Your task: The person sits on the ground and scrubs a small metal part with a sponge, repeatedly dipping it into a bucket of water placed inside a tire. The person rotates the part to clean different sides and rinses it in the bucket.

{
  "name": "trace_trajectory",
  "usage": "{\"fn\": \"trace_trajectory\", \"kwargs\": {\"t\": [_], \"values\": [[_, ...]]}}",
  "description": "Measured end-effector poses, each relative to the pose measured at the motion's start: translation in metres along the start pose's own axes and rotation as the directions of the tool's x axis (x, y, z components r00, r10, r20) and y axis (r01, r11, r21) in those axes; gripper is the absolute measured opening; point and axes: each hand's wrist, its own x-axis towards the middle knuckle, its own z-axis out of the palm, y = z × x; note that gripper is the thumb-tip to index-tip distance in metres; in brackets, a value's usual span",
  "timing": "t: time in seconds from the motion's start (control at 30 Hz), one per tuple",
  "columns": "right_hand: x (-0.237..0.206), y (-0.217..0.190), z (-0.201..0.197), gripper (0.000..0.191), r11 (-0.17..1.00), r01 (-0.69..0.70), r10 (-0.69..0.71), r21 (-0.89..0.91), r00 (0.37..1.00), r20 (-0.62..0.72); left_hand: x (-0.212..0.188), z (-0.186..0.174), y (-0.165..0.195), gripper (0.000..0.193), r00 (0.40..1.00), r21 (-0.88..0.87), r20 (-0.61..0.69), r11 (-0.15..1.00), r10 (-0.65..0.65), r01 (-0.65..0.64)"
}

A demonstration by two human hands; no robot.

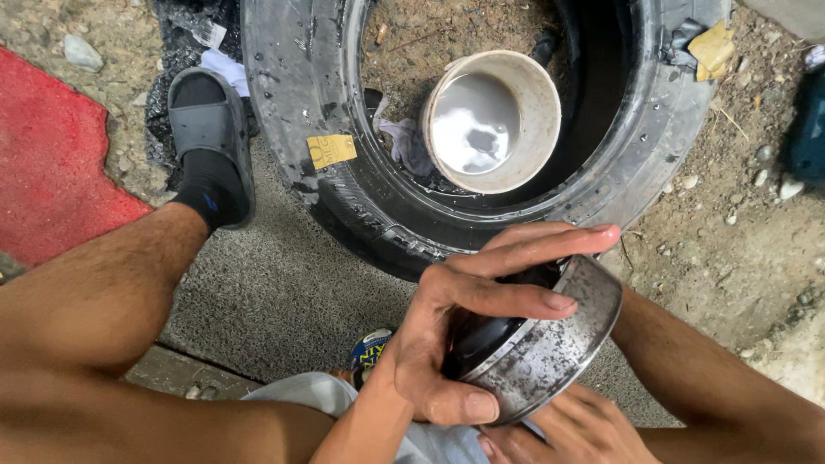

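A round, scuffed metal tin (550, 352) with a dark inside is held tilted over my lap. My left hand (464, 335) lies over its open mouth, fingers stretched to the right and thumb pressed on the near rim. My right hand (559, 434) cups the tin from below, mostly hidden under it. Just beyond the hands a black tyre (344, 185) lies flat on the ground. Inside its ring stands a whitish bucket (491, 120) of cloudy grey liquid.
A yellow sticker (331, 150) is on the tyre's sidewall, and a grey rag (404, 142) lies beside the bucket. My foot in a black sock and grey slide (209, 137) rests left of the tyre. A red mat (51, 163) is far left. A small blue-and-yellow can (368, 351) sits by my leg.
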Motion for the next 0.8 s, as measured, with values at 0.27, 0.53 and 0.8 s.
{"fn": "trace_trajectory", "kwargs": {"t": [0.27,0.53,0.8], "values": [[-0.004,0.0,-0.004,0.018,1.0,0.0,0.0,-0.018,1.0,-0.005,-0.002,-0.003,-0.002,0.064,0.999,-0.025,-0.04,1.0,0.014,-0.015],[-0.006,0.004,-0.002,0.018,0.999,0.016,-0.016,-0.045,1.0,0.006,-0.002,-0.004,-0.003,0.063,0.998,-0.054,-0.06,0.998,0.029,-0.032],[0.014,0.015,-0.016,0.018,0.992,-0.03,0.04,-0.124,0.996,0.074,0.0,0.001,-0.002,0.064,0.997,-0.041,-0.071,0.999,0.002,-0.005]]}}
